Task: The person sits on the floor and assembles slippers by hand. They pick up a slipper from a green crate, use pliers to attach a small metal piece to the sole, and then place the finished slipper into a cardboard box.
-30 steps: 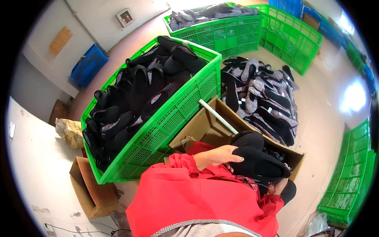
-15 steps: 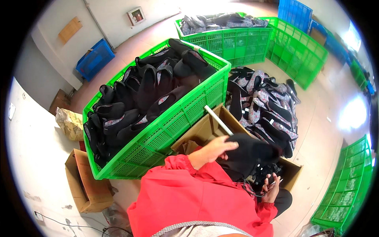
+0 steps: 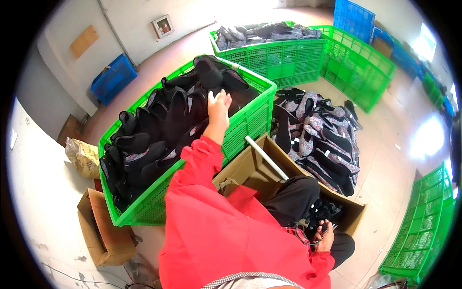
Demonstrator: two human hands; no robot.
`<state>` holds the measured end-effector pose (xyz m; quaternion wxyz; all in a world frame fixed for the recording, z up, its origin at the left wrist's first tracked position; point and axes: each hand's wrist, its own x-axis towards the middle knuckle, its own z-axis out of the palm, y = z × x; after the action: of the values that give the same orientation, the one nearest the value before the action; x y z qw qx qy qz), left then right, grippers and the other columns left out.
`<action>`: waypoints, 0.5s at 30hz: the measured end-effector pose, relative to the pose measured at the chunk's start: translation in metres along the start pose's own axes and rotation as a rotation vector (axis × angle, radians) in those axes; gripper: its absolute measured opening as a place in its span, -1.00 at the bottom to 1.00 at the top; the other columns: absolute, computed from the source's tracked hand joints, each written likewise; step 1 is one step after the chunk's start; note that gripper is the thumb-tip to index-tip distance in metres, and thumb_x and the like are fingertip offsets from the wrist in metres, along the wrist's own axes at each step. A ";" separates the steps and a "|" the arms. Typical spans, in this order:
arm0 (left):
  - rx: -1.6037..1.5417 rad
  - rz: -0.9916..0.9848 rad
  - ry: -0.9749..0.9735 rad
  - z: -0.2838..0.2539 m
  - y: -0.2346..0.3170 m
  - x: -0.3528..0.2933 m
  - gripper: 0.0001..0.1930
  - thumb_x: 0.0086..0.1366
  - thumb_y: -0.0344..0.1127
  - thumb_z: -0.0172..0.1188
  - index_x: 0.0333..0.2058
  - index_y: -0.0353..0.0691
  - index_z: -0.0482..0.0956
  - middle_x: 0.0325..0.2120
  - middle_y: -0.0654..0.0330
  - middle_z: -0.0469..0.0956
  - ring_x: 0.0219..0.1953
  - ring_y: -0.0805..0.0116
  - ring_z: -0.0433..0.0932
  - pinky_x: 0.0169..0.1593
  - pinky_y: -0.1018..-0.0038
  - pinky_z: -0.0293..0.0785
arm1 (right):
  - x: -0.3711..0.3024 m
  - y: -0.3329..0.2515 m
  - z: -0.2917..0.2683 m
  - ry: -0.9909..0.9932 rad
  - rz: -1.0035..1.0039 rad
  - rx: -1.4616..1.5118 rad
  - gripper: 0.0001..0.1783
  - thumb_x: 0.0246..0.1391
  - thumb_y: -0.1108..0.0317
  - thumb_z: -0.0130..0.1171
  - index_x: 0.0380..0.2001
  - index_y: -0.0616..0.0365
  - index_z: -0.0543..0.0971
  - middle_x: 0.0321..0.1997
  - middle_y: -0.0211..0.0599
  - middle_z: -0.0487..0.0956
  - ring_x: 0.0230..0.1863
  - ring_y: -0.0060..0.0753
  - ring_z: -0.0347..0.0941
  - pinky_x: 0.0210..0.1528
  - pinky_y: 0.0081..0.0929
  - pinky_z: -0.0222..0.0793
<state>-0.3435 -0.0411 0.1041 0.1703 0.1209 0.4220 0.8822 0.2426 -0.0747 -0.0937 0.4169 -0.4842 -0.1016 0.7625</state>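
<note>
My left hand reaches over the near side of a large green crate full of black shoes. Its fingers are stretched out and apart, close against the lower end of a black shoe lying tilted on the heap; whether they touch is hard to tell. Low by my knee, my right hand is closed around a small dark tool with a pointed, pale metal tip, its kind partly hidden by the fingers. A dark cord hangs beside that hand.
An open cardboard box stands before me, with small dark pieces in it and a white tube across it. Beyond lies a floor pile of patterned-lining shoes. More green crates stand behind; another is at right.
My left hand has moved from above my lap, where it held a black shoe, up and left to the crate. A black shoe now lies tilted there. My right hand stays low.
</note>
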 end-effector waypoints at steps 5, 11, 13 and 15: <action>0.386 -0.227 -0.089 -0.024 -0.068 -0.055 -0.41 0.39 -0.34 0.13 0.32 -0.26 0.15 -0.05 0.14 0.50 -0.22 0.37 0.58 -0.13 0.41 0.53 | -0.002 0.000 -0.008 0.051 0.011 -0.095 -0.68 0.30 0.12 0.09 0.00 0.03 0.47 -0.28 -0.42 0.62 -0.69 -0.67 0.28 -0.77 -0.69 0.03; 0.565 -0.391 -0.324 -0.047 -0.133 -0.118 -0.73 0.42 -0.34 0.09 0.05 -0.25 0.49 -0.26 0.21 0.62 -0.28 0.48 0.57 -0.18 0.54 0.51 | -0.028 -0.030 0.007 0.059 -0.138 -0.156 -0.69 0.30 0.33 0.07 0.06 0.21 0.48 -0.16 -0.30 0.62 -0.52 -0.70 0.35 -0.67 -0.78 0.09; 0.595 -0.441 -0.412 -0.048 -0.154 -0.128 -0.76 0.42 -0.36 0.08 0.01 -0.25 0.52 -0.27 0.22 0.63 -0.31 0.53 0.56 -0.21 0.58 0.51 | -0.032 -0.041 -0.006 0.124 -0.238 -0.125 -0.69 0.33 0.36 0.00 0.08 0.20 0.47 -0.15 -0.24 0.62 -0.49 -0.68 0.36 -0.63 -0.76 0.12; 0.630 -0.472 -0.521 -0.033 -0.173 -0.141 -0.78 0.41 -0.38 0.07 -0.02 -0.26 0.53 -0.28 0.22 0.63 -0.32 0.53 0.56 -0.23 0.60 0.50 | -0.029 -0.050 -0.031 0.225 -0.417 -0.079 -0.68 0.35 0.30 -0.03 0.10 0.12 0.46 -0.18 -0.28 0.63 -0.56 -0.67 0.35 -0.67 -0.69 0.13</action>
<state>-0.1923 -0.0198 -0.0621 0.4215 0.2848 0.6283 0.5886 0.3003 -0.0725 -0.0631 0.5549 -0.5506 -0.1819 0.5965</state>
